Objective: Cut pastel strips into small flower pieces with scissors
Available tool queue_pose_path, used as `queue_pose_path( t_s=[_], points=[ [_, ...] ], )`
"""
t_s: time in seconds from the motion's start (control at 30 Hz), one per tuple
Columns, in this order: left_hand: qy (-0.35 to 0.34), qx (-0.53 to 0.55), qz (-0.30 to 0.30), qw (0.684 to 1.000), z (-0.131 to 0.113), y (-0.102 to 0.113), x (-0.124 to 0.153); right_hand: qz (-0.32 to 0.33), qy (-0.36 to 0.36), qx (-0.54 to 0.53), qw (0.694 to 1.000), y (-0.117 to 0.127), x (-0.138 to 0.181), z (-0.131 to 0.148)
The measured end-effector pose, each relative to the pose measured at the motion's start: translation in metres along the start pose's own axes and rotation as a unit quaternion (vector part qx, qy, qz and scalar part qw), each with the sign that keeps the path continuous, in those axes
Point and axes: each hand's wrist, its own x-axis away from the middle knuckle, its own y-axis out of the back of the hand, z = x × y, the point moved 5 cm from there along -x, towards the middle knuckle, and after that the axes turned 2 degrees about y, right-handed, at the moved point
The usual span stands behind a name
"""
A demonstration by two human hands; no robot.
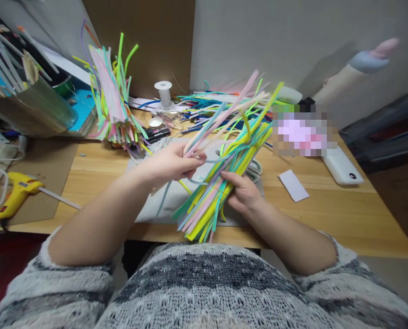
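Observation:
My right hand is wrapped round a thick bundle of pipe cleaners, yellow, teal, pink and pale blue, held at a slant over the front of the table. Just left of it, my left hand is closed on a few loose pipe cleaners, pink, cream and pale blue, that stick out up to the right and cross the bundle's upper part. Beneath both hands lies a pale mat, with a few stray stems on it. The fingertips of my left hand are partly hidden behind its thumb.
More pipe cleaners stand bunched at the back left, beside a white spool. A loose heap of stems lies along the wall. At left is a yellow glue gun; at right, a white card and a white phone-like device.

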Motion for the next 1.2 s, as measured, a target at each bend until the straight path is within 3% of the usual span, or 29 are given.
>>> queue_pose_path(
  t_s=[0.13, 0.33, 0.47, 0.67, 0.93, 1.1, 1.2],
  points=[
    [0.016, -0.03, 0.02, 0.999, 0.014, 0.006, 0.018, -0.036, 0.01, -0.019, 0.999, 0.004, -0.003, 0.004],
    [-0.137, 0.048, -0.176, 0.974, -0.006, 0.058, 0.055, -0.055, -0.008, -0.03, 0.998, 0.006, -0.005, 0.005],
    [-0.131, 0.119, -0.145, 0.974, -0.011, 0.073, 0.065, -0.054, -0.015, -0.024, 0.998, 0.006, -0.005, 0.003],
    [-0.003, 0.259, -0.055, 0.964, 0.021, 0.056, 0.052, -0.043, -0.029, -0.024, 0.998, 0.006, -0.004, 0.002],
    [0.101, 0.431, -0.045, 0.895, 0.042, 0.034, 0.042, -0.011, -0.053, -0.01, 0.998, 0.001, 0.0, 0.002],
    [0.12, 0.558, -0.067, 0.818, 0.045, 0.026, 0.037, -0.006, -0.052, -0.006, 0.999, 0.001, -0.001, 0.003],
    [0.133, 0.566, -0.059, 0.811, 0.049, 0.021, 0.038, -0.002, -0.046, 0.004, 0.999, 0.002, -0.001, 0.004]
  ],
)
